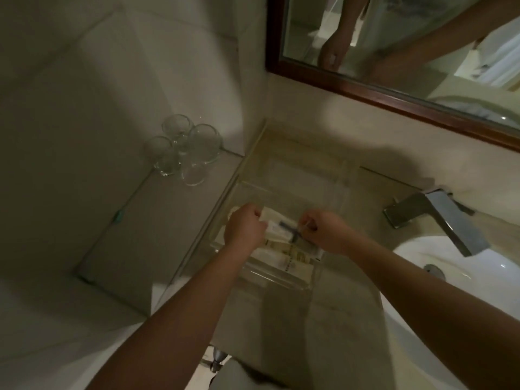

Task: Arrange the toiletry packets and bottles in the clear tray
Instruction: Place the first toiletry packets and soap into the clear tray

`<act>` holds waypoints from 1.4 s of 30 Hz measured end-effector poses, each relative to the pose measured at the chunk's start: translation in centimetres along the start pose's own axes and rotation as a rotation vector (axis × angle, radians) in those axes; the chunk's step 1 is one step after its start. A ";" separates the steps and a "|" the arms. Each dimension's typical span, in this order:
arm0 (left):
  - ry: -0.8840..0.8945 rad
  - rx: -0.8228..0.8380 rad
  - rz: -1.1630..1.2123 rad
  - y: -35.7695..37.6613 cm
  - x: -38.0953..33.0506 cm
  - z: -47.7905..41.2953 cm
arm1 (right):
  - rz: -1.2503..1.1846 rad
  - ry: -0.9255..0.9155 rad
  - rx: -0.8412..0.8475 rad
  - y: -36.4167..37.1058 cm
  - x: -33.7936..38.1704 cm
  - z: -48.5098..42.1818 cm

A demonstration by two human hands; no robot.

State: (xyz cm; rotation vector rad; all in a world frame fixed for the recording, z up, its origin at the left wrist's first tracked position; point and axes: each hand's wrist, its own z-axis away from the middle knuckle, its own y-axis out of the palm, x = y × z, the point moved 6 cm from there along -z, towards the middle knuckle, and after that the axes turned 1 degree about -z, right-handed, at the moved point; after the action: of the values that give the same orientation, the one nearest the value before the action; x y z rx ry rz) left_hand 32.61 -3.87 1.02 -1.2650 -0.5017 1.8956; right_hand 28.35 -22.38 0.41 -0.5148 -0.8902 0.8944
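Packets (281, 228) sit bunched between the left hand (245, 227) and right hand (323, 232), each grip closed on one end, low inside the clear tray (292, 190). Next, I think, both grips set them down flat and let go.

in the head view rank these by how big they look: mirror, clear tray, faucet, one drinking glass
1. mirror, though cut off by the frame
2. clear tray
3. faucet
4. one drinking glass

left hand (244, 228): fisted, knuckles up | right hand (323, 230): fingers pinched, curled | both forearms bare, extended forward, hands close together
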 end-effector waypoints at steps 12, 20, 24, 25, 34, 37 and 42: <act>0.291 -0.011 -0.424 4.3 -1.5 5.2 | 0.319 -0.025 0.147 1.2 0.3 -1.7; 0.444 0.236 -0.534 6.7 -1.1 5.3 | 0.357 -0.033 -0.203 0.0 0.9 1.0; 0.452 0.219 -0.520 6.9 -1.1 5.2 | 0.329 -0.005 -0.300 1.1 0.2 2.8; 0.457 0.214 -0.525 7.0 -1.0 5.1 | 0.305 0.015 -0.298 1.4 0.0 3.0; 0.479 0.240 -0.582 7.1 -0.3 5.6 | 0.286 0.043 -0.354 2.2 -0.4 3.5; 0.498 0.257 -0.623 7.3 -0.1 5.8 | 0.284 0.045 -0.357 2.3 -0.4 3.6; 0.524 0.259 -0.649 7.1 -0.2 5.9 | 0.266 0.063 -0.363 2.4 -0.5 4.0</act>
State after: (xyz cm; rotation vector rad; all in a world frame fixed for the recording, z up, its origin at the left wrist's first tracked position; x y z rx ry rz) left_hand 24.58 -7.76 -1.24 -1.1783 -0.3171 1.0042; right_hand 23.80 -21.40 0.68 -0.9878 -0.9449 0.9541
